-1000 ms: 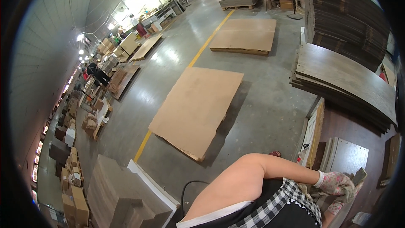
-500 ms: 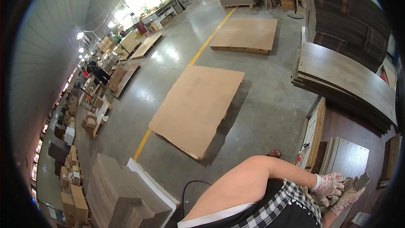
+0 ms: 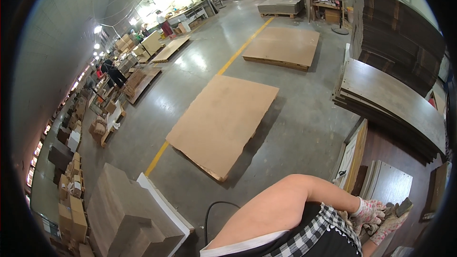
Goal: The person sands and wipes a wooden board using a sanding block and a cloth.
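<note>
At the lower right my two hands are close together, both in pale gloves with a pink pattern. My left hand (image 3: 370, 211) has its fingers curled over something greyish-brown and crumpled that I cannot make out. My right hand (image 3: 388, 227) lies just beside it, closed on a small dark grey block (image 3: 404, 206) that sticks out past the fingers. The hands partly cover each other, so the grip is not fully seen. Right behind them stand several grey panels (image 3: 392, 183) with a smooth, shiny face, on a dark brown surface (image 3: 388, 145).
A stack of long wood-grain boards (image 3: 376, 83) stands beyond, with tall dark stacked sheets (image 3: 400, 33) behind. Brown board-topped stacks (image 3: 223, 123) sit on the concrete floor along a yellow line (image 3: 157, 159). Grey-brown panels (image 3: 119, 204) lie at lower left, near a black cable (image 3: 209, 214).
The whole view has shifted slightly, with the far floor a little lower. Both hands stay together in nearly the same place, and the dark grey block remains in my right hand.
</note>
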Demonstrator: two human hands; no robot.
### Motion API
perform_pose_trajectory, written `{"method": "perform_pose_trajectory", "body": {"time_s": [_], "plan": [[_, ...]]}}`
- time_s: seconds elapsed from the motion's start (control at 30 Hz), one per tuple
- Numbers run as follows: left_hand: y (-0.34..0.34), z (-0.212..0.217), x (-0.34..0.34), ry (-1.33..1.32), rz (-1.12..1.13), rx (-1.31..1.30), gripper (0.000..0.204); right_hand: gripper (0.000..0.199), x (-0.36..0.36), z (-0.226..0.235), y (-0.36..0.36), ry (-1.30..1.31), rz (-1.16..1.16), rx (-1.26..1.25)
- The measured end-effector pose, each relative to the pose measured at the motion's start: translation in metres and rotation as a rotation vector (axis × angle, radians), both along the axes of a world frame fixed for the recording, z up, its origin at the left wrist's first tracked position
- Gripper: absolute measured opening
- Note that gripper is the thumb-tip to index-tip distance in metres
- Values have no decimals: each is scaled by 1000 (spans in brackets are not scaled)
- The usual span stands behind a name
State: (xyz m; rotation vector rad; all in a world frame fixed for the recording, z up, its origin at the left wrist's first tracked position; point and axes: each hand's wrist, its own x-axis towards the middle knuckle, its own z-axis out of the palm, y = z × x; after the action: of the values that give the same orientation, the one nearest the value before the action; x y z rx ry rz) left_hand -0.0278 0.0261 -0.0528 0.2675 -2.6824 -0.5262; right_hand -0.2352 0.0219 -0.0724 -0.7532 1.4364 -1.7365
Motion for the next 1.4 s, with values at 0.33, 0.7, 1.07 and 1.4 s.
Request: {"method": "perform_pose_trajectory", "body": {"time_s": [0.33, 0.7, 1.07, 1.4], "plan": [[-9, 4, -1, -96, -28, -10, 91, 52, 8, 4, -4, -80, 43, -16], [-8, 8, 8, -119, 18, -14, 87, 51, 19, 4, -9, -147, 89, -18], [9, 23, 14, -102, 8, -25, 76, 49, 21, 8, 0, -28, -95, -46], [30, 31, 14, -158, -1, 57, 82, 53, 11, -11, 11, -60, -69, -106]]}}
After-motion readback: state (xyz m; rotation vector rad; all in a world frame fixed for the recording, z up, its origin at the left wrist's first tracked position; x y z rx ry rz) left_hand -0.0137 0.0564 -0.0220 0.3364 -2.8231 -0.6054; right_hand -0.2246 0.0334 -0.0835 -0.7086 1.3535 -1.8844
